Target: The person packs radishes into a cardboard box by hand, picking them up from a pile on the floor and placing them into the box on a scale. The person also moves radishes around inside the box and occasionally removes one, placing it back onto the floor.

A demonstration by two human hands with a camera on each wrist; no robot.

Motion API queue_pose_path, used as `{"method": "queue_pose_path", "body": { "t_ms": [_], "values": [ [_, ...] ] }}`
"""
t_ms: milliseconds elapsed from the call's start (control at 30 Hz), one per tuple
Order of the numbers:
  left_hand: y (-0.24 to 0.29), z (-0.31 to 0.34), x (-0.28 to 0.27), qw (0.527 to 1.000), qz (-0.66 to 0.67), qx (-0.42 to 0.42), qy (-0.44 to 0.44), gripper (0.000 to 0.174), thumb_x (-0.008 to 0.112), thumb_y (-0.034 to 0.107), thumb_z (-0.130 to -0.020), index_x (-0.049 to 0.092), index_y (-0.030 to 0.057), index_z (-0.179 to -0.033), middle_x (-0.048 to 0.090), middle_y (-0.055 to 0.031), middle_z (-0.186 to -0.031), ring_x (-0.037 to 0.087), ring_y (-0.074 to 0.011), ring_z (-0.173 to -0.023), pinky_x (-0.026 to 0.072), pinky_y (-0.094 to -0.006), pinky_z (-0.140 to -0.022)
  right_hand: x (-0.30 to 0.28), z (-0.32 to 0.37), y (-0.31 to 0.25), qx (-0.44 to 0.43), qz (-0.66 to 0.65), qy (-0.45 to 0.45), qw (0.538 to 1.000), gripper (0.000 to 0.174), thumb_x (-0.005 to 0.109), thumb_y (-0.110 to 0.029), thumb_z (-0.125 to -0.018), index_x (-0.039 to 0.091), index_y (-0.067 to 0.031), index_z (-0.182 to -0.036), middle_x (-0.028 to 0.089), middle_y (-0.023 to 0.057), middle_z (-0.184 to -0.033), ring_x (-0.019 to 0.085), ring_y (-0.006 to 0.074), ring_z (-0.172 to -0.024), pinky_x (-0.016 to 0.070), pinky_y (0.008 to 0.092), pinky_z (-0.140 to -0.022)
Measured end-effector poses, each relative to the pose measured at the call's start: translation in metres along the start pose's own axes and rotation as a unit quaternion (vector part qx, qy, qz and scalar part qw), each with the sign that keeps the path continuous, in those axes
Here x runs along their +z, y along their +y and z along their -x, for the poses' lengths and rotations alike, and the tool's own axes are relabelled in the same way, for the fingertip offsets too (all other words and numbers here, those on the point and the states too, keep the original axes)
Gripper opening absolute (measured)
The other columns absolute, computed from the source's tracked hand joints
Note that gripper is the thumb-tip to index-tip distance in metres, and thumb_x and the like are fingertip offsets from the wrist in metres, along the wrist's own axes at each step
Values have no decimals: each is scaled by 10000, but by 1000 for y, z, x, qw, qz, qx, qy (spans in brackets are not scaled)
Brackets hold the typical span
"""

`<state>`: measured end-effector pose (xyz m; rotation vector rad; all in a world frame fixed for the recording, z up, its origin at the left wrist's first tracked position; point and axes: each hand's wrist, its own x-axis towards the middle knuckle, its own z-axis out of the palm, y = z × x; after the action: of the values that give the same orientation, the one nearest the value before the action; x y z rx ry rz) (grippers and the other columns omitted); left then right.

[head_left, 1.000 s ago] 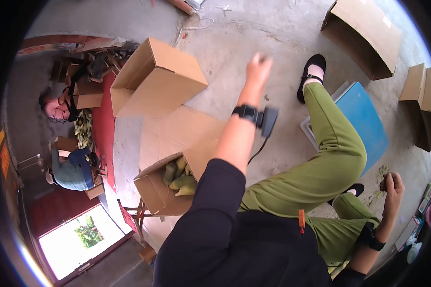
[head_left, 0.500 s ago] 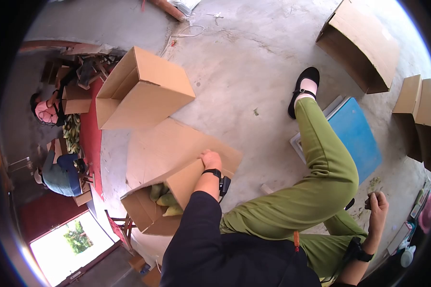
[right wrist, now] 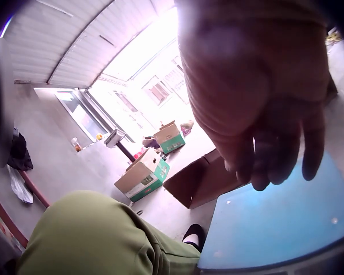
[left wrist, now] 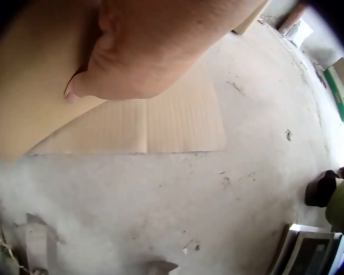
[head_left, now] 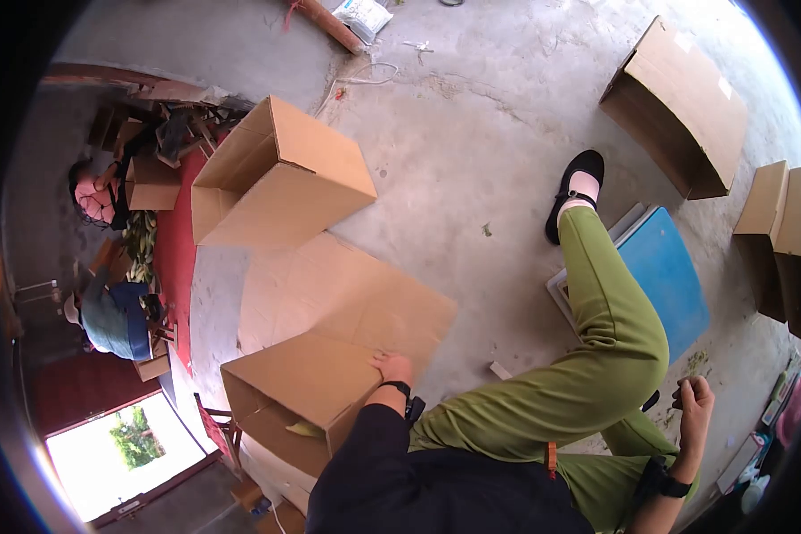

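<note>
A brown cardboard box [head_left: 303, 378] stands tilted in front of the person's left side, its opening turned toward the lower left in the head view. Inside it, part of a yellow-green oblong vegetable [head_left: 306, 429] shows; the rest of the contents is hidden. My left hand [head_left: 393, 367] presses on the box's panel near its right end. In the left wrist view the thumb [left wrist: 74, 91] lies along the cardboard, and the other fingers are out of sight. My right hand [head_left: 694, 398] hangs beside the right leg, fingers loosely bent, overlapping the blue lid [right wrist: 269, 212] in its wrist view.
A flattened cardboard flap [head_left: 400, 298] spreads on the floor beyond the box. Another box [head_left: 285, 178] lies farther off. More cartons [head_left: 676, 107] stand at right, past a blue-topped case [head_left: 663, 285]. Two people work at left by a red mat [head_left: 176, 258].
My left hand came down onto the box, which then tipped so its side panel faces up and most vegetables are hidden. The right hand stays low at the right.
</note>
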<state>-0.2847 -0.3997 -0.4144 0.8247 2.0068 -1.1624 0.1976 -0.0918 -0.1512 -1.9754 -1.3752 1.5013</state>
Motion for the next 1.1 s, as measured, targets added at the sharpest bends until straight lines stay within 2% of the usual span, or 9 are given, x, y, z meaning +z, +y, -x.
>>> {"method": "queue_pose_path", "body": {
  "t_ms": [167, 233, 300, 333, 367, 500, 733, 800, 1100],
  "values": [
    [-51, -70, 75, 982, 133, 71, -110, 323, 591, 291, -816, 657, 66, -1038, 623, -174, -1089, 579, -320, -1051, 444, -476, -879, 1, 1, 4, -7, 8, 0, 1000, 133, 533, -115, -898, 544, 2, -836, 535, 20, -737, 507, 82, -628, 415, 220, -542],
    [-77, -37, -22, 945, 232, 147, -177, 449, 695, 352, -739, 637, 78, -1089, 639, -171, -1044, 601, -298, -991, 489, -418, -793, 5, -2, 0, -21, 15, -3, 1000, 126, 531, -108, -895, 545, 3, -836, 535, 21, -730, 508, 84, -628, 415, 223, -541],
    [-81, 29, -115, 634, 772, -19, -46, 671, 678, 270, -749, 422, -3, -1306, 461, -219, -1308, 457, -343, -1200, 431, -402, -934, 9, -3, -5, -38, 21, -1, 999, 120, 528, -101, -891, 546, 5, -837, 535, 22, -724, 509, 86, -627, 415, 226, -540],
    [-97, -33, -106, 795, 600, 5, 91, 803, 669, 303, -763, 271, -37, -1372, 379, -269, -1353, 404, -371, -1242, 386, -414, -992, 10, -3, -6, -41, 33, 4, 999, 127, 535, -118, -887, 548, 1, -843, 533, 20, -710, 511, 87, -623, 420, 226, -535],
    [-112, -36, -148, 806, 571, -23, 151, 832, 656, 318, -779, 221, -52, -1384, 301, -271, -1400, 313, -380, -1300, 281, -421, -1071, 10, -3, -7, -42, 45, 10, 998, 136, 541, -135, -882, 550, -3, -848, 530, 19, -697, 514, 87, -618, 425, 226, -530],
    [-195, -62, -235, 593, 557, -70, 577, 916, 739, 188, -686, 199, -42, -1390, 248, -259, -1419, 207, -378, -1334, 159, -465, -1107, 6, -1, -6, -48, 69, 31, 996, 103, 533, -103, -865, 550, -2, -848, 527, 23, -685, 509, 100, -598, 419, 237, -518],
    [-264, 3, -353, 740, 225, -56, 632, 861, 787, 104, -590, 367, 103, -1341, 399, -207, -1326, 375, -360, -1238, 307, -462, -1037, 7, 5, -11, -61, 137, 62, 987, 104, 559, -80, -824, 576, 23, -833, 559, 57, -650, 531, 122, -604, 434, 286, -556],
    [-261, 3, -361, 845, 295, -46, 443, 637, 752, 100, -624, 519, 121, -1216, 509, -171, -1194, 491, -336, -1120, 412, -419, -948, 9, 4, -8, -63, 127, 86, 986, 112, 572, -85, -805, 586, 20, -841, 567, 86, -644, 535, 150, -593, 432, 302, -560],
    [-218, 20, -313, 824, 294, 8, 485, 253, 698, 199, -689, 671, 55, -895, 635, -202, -840, 618, -358, -815, 492, -400, -714, -3, 24, -23, -114, 228, 106, 961, 146, 601, -138, -786, 604, -15, -864, 619, 184, -760, 602, 346, -739, 472, 396, -656]
  ]
}}
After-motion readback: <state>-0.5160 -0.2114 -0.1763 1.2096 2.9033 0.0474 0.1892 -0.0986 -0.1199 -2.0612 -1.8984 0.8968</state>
